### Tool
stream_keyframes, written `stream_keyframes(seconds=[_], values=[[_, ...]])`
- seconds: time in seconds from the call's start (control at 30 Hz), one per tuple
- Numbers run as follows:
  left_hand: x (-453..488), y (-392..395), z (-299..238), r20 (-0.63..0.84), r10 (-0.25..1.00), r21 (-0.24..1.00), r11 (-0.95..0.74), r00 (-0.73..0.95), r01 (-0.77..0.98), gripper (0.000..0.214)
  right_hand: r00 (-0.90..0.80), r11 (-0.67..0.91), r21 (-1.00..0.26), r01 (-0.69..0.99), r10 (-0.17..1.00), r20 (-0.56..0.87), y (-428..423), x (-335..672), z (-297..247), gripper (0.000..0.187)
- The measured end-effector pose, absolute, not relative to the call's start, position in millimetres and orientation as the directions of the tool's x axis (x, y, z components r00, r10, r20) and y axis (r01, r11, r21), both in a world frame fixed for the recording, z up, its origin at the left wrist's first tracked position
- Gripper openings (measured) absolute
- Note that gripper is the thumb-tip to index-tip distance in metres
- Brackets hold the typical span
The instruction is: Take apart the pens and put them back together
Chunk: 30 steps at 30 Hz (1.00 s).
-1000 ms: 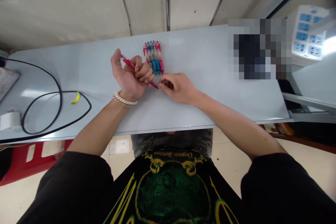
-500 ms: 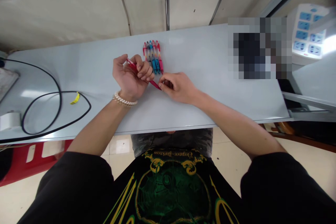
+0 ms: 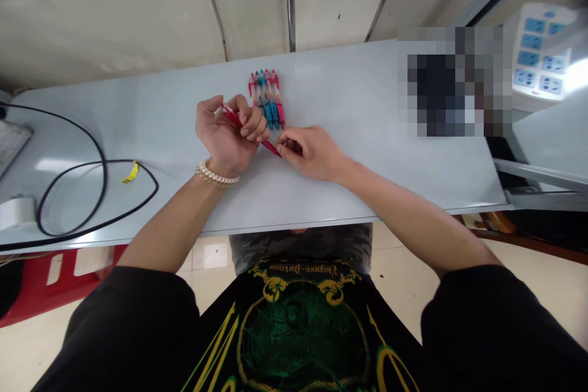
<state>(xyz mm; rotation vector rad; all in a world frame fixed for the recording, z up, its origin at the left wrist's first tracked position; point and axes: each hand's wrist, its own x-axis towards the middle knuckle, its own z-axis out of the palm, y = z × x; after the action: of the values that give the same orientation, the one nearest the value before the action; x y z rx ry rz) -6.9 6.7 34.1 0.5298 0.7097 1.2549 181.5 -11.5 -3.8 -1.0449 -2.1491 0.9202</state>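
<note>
My left hand is closed around a red pen, thumb pressed on its back end, with the tip slanting down to the right. My right hand rests on the pale table, its fingertips pinched at the pen's tip. Just beyond both hands lies a row of several red and blue pens, side by side on the table. A beaded bracelet circles my left wrist.
A black cable with a yellow tag loops over the table's left part beside a white adapter. A white power strip sits at the far right. A red stool stands below the table's left edge.
My left thumb has folded down onto the pen's back end, and the pen has dropped a little lower in my fist. My right hand has stayed at the tip.
</note>
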Motion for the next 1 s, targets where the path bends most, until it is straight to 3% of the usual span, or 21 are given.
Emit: stream_keyframes(seconds=[0.83, 1.0], values=[[-7.8, 7.0, 33.7, -0.169, 0.974, 0.750, 0.226, 0.150, -0.622, 0.063, -0.530, 0.461, -0.776, 0.431, 0.825, 0.195, -12.7, 181.5, -1.0, 0.017], [-8.8, 6.8, 31.8, -0.152, 0.971, 0.695, 0.238, 0.186, -0.679, 0.061, -0.530, 0.452, -0.774, 0.444, 0.829, 0.180, -13.4, 181.4, 0.1, 0.018]])
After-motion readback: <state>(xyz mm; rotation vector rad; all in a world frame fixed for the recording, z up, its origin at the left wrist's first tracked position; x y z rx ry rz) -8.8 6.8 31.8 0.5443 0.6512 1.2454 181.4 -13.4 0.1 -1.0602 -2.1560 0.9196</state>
